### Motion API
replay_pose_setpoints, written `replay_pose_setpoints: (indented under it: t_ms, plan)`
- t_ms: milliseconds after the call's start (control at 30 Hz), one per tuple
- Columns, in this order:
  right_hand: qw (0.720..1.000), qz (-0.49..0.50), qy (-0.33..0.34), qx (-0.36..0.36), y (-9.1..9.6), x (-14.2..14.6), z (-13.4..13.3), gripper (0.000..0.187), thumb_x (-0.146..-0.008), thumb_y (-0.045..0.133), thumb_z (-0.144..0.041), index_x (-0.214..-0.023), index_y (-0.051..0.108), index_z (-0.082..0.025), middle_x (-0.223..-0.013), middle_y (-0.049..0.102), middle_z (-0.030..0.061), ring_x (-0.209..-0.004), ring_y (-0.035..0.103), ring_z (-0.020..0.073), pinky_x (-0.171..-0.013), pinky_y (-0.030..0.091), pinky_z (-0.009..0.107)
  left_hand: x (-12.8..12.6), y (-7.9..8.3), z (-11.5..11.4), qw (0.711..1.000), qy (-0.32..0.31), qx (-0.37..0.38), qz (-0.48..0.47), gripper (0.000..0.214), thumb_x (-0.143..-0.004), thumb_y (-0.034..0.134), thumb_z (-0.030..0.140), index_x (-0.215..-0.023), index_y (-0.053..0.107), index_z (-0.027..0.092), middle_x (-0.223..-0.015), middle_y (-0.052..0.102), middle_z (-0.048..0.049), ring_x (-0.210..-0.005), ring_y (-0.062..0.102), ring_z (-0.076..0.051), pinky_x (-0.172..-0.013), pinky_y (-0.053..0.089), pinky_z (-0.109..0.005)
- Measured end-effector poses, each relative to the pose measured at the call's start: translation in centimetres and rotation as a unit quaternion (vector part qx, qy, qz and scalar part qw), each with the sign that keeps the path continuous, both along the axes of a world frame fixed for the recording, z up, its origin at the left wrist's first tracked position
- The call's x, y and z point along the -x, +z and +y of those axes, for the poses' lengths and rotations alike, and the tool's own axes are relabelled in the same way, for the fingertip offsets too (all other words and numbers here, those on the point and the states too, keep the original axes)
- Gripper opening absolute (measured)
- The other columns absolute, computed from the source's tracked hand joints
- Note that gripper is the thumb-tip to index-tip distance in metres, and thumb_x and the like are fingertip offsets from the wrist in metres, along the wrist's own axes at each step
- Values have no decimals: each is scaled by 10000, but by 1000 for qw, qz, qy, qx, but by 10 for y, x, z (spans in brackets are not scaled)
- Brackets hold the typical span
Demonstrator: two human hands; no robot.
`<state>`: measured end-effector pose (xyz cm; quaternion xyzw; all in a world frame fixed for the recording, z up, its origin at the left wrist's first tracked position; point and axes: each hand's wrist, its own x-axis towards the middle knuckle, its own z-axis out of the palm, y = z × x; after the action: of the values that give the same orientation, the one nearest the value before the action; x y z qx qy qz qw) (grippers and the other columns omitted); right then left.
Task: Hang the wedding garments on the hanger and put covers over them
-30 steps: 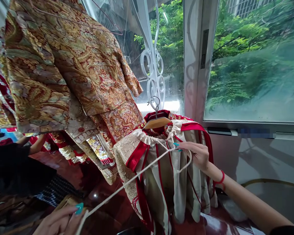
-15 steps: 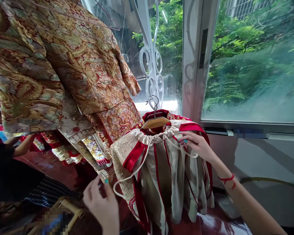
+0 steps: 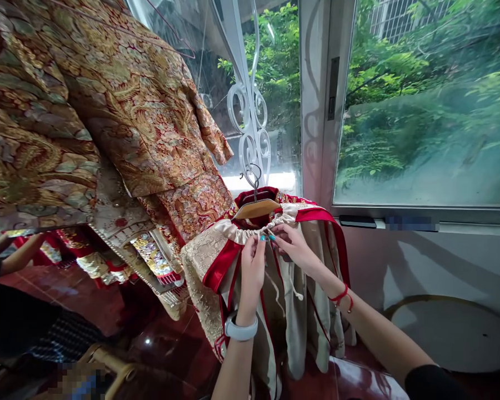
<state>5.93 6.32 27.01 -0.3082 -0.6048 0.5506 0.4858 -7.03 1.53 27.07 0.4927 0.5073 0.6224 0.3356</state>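
A cream and red garment cover (image 3: 308,289) with a gathered drawstring neck hangs on a wooden hanger (image 3: 256,208) at the centre. My left hand (image 3: 253,266), with a white watch on its wrist, and my right hand (image 3: 291,244), with a red string bracelet, meet just under the hanger. Both pinch the white drawstring (image 3: 294,286) at the gathered neck, and its loose ends hang down the front of the cover.
Gold and red embroidered garments (image 3: 108,122) hang at the upper left, close to the cover. Another person's arm (image 3: 14,253) and dark clothing show at the far left. A white scrolled window grille (image 3: 250,111) and window glass lie behind. A round pale tabletop (image 3: 458,333) sits at the lower right.
My left hand has come up from the lower left to the neck of the cover. The long stretched cord is now slack and short, hanging in front.
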Motion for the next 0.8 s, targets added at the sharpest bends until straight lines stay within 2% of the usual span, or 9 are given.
replay_pose_setpoints:
  t_ms: [67,200,367,433,533,633,700,733,800]
  plan:
    - [998,-42,-10,-52,2,-9,0,349,-796,622,-537,-783,557,-194,-617,447,-46,-512,358,92,-463,283,233,5,3,-1,999,-13,4,-43,357,-803,617,502,-686,465,201,-599,345,70,-502,319,-72,-465,277,-201]
    - [976,-131,-59,-163,3,-27,5,322,-836,589,-430,-641,521,-184,-613,473,-25,-596,393,116,-561,304,255,17,0,-3,998,-43,28,-41,459,-720,688,513,-570,393,195,-549,255,90,-458,203,-42,-420,149,-199]
    - [952,-181,-130,-209,7,-34,14,283,-861,540,-373,-649,516,-188,-600,494,-19,-585,408,129,-569,299,265,33,-1,0,997,-39,26,-64,448,-690,716,486,-565,403,191,-547,258,92,-460,209,-37,-420,159,-187]
    - [949,-181,-132,-221,8,-34,17,273,-866,538,-369,-661,512,-190,-613,506,-18,-590,418,130,-572,301,263,38,-2,3,998,-34,19,-55,437,-697,716,482,-571,421,186,-550,277,88,-467,227,-38,-423,171,-180]
    - [954,-191,-106,-204,2,-34,19,272,-868,529,-369,-663,511,-191,-617,513,-16,-591,425,131,-571,307,259,43,-8,4,997,-51,45,-45,421,-693,719,490,-587,453,181,-539,292,90,-453,234,-35,-411,170,-175]
    - [959,-179,-91,-200,-7,-40,16,165,-895,479,-320,-873,584,-194,-664,548,-21,-592,438,131,-568,320,250,46,-10,-2,981,-136,113,-81,357,-718,690,464,-636,492,178,-529,264,101,-438,206,-32,-401,160,-164]
    - [957,-177,-75,-215,-9,-49,11,195,-906,441,-271,-1004,597,-206,-695,567,-24,-582,436,128,-565,325,247,49,-5,-9,957,-217,138,-136,260,-758,644,410,-711,545,174,-546,278,97,-441,196,-33,-403,171,-158]
    - [953,-191,-64,-227,-9,-53,9,206,-898,438,-245,-996,615,-210,-705,575,-21,-580,439,127,-566,329,249,51,-1,-12,945,-245,136,-167,208,-771,630,376,-766,574,176,-563,305,92,-442,190,-31,-404,176,-156]
    - [931,-244,-68,-262,-7,-58,5,191,-855,482,-209,-886,670,-211,-732,596,-3,-602,473,134,-585,346,259,53,7,-16,938,-252,108,-212,175,-771,644,313,-896,619,193,-626,391,79,-444,178,-21,-404,171,-153]
